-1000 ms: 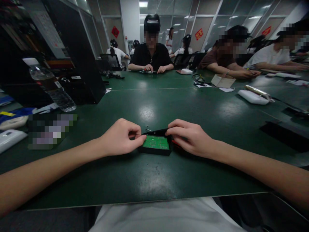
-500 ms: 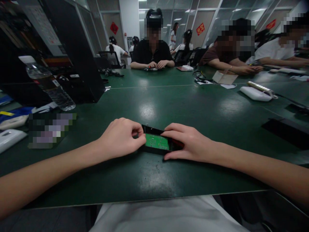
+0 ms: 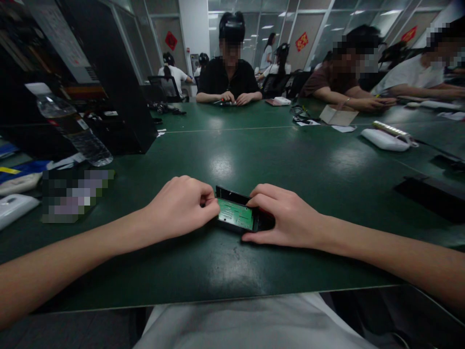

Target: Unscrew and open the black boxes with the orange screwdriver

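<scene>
A green circuit board point(image 3: 236, 214) lies inside a narrow black plastic case point(image 3: 232, 196) on the green table. My left hand point(image 3: 187, 203) is closed in a pinch at the board's left end; its thumb and forefinger cover that edge. Around the right end of the case, my right hand point(image 3: 286, 213) is wrapped, fingers on the far wall and thumb on the near side. The case is slightly turned, its far wall standing higher than the board. The inside of its right end is dark and partly hidden by my right hand.
At the left stand a plastic bottle point(image 3: 74, 126) and a black cabinet point(image 3: 119, 97). A white device point(image 3: 385, 139) and a dark flat object point(image 3: 432, 198) lie at the right. Across the green table point(image 3: 225, 155) a person in black point(image 3: 230, 80) sits, with others at the right.
The left end of the case and board has shifted slightly, and the board's surface now catches the light differently. My right thumb has slid slightly left. My left hand keeps its pinch.
</scene>
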### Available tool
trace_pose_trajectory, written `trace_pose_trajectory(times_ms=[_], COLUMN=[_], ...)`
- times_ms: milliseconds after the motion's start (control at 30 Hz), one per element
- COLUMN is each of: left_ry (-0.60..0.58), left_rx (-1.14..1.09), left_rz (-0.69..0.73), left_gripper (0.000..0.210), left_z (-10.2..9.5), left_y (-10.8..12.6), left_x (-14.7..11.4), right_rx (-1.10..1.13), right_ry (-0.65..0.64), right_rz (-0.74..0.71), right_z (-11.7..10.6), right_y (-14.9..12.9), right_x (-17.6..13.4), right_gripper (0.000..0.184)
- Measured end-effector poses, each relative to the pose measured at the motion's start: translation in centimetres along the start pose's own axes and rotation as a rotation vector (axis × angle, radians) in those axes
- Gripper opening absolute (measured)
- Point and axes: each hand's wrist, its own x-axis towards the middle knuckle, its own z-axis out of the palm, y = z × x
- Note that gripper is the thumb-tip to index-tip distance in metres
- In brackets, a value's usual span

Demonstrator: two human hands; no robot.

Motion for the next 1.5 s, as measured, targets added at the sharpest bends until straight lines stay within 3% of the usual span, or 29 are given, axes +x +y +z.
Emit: trace_pose_trajectory(times_ms=[333,500,767,867,1000,1067,1200,1500], left_ry=[-0.014,-0.035,-0.045,0.018,0.206,0.159,-0.022,0.004], left_rx=[0.018,-0.082,-0.193,-0.401,-0.827,-0.939,-0.921,-0.935], left_rz=[0.018,0.004,-0.041,-0.020,-0.057,-0.062,-0.037,-0.061], left_gripper=[0.025,0.027,0.030,0.028,0.028,0.037,0.035,0.037], left_z=[0.5,1.3,1.1,1.9,3.8,4.3,4.2,4.0], left_y=[-0.3,-0.9,-0.9,-2.3,-5.2,-5.9,-5.4,-5.1], left_x=[0.1,0.5,0.4,0.9,2.5,3.1,2.9,2.6], right_rx=[0.003,0.033,0.015,0.086,0.264,0.344,0.514,0.699], right_ry=[-0.003,-0.017,-0.020,-0.023,0.033,0.070,0.080,0.008], right_rz=[0.024,0.041,0.007,0.016,0.082,0.118,0.210,0.304], right_z=[0.2,0.2,0.3,0.1,-0.6,-0.7,-0.5,0.2], right_y=[-0.2,0.0,0.5,1.0,2.0,2.4,2.7,2.9], right_x=[0.2,0.1,0.0,0.0,0.3,0.4,0.4,0.5], right_gripper=[0.047,0.048,0.054,0.058,0.059,0.058,0.057,0.046])
